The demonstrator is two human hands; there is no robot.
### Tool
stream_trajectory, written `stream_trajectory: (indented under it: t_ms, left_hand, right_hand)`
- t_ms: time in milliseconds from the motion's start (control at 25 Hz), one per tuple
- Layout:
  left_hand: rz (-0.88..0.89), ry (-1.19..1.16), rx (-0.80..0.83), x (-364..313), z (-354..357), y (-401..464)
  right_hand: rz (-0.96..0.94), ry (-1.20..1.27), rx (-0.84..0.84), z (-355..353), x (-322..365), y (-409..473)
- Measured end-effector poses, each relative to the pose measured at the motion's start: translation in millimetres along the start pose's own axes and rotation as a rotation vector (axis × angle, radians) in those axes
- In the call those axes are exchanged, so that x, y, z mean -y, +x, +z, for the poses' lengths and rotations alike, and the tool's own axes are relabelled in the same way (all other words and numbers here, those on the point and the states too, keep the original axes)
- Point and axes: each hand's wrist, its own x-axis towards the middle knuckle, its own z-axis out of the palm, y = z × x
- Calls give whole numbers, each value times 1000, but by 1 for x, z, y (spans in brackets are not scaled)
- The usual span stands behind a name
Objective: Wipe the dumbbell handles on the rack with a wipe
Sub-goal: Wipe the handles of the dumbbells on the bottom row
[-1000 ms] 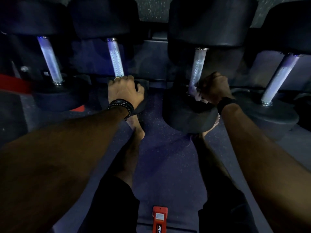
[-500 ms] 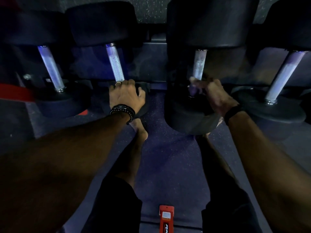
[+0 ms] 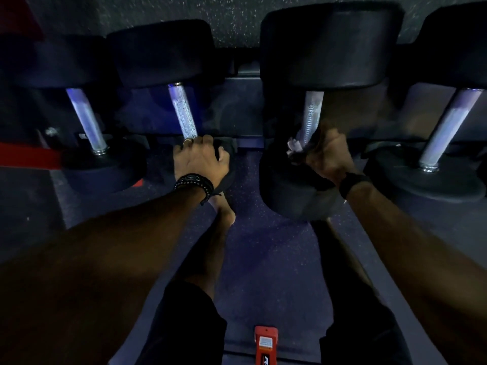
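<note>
Crumpled white wipe [image 3: 294, 149] pinched against the lower end of the third dumbbell handle [image 3: 312, 111], counting from the left of the rack [image 3: 247, 88]. Right hand [image 3: 328, 154] curled around that handle just above the near weight head [image 3: 292, 185], fingers closed together on the wipe, a scrap of white sticking out on the thumb side. Handle itself knurled, silver, rising to the far weight head [image 3: 329, 43] above. Dark band [image 3: 351, 183] on the right wrist.

Left of that handle, second dumbbell handle [image 3: 182, 111], also knurled, lit bluish. Left hand [image 3: 200, 159] draped over the near head at its foot, fingers bent and pressed together over the rim, a ring [image 3: 187, 140] on one finger, beaded bracelets [image 3: 194, 183] at the wrist. No wipe visible in this hand.

Further left of the gripped handle, first dumbbell handle [image 3: 85, 119], smooth and pale, standing untouched between its two black heads. Right of the gripped handle, fourth dumbbell handle [image 3: 445, 127], likewise untouched, tilted toward the right edge.

Rack serving as the holder here: four dumbbells seated in it side by side, each lying with one head near and one head far.

Below the gripped handle, speckled dark floor [image 3: 263, 246], two bare legs in dark shorts, a bare foot [image 3: 224, 212] under the left wrist. Near the bottom edge, between the legs, a red rectangular object [image 3: 265, 343] with a pale label; text on it too small to read.
</note>
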Motion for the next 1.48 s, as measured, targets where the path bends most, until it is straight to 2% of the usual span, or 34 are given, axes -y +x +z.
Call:
stream_trajectory:
  t_ms: [160,240,400,520,600,720,760,800,880,960,1040,1160,1240,1280,1360,1480]
  left_hand:
    - [-4,-15,9,-1,0,1]
    - [-10,-21,10,-1,0,1]
    - [-5,-17,12,0,1,0]
    - [1,-16,17,0,1,0]
    - [4,-16,16,0,1,0]
    - [8,-22,1,0,1,-1]
    - [6,-18,-1,0,2,-1]
    - [3,-13,1,0,1,-1]
    - [5,-11,13,1,1,-1]
    - [10,-15,11,1,1,0]
    - [4,-12,20,1,0,0]
    - [5,-5,17,-1,0,0]
    - [1,-7,11,0,0,0]
    - [1,-7,8,0,0,0]
    - [-2,-3,4,0,1,-1]
    - [-17,-1,20,-2,0,0]
  right_hand:
    - [-110,111,-109,-14,-8,-30]
    - [-135,166,-232,-14,-5,-34]
    - [-52,353,-569,-18,32,-8]
    - [58,339,-661,-24,61,1]
    - [68,265,-576,-20,54,-6]
    - [111,74,-317,-8,20,-31]
    - [122,99,-272,-6,11,-32]
    - [162,227,-252,-9,19,-29]
    - [230,420,-324,-7,5,16]
    - [259,396,-365,-4,-26,77]
    - [209,391,-288,-6,-32,88]
    - [212,504,-197,-10,6,15]
    - [175,633,-14,-12,9,-14]
    - [177,679,56,-15,12,-13]
    - [227,753,72,-26,30,15]
    - [66,977,196,-33,59,36]
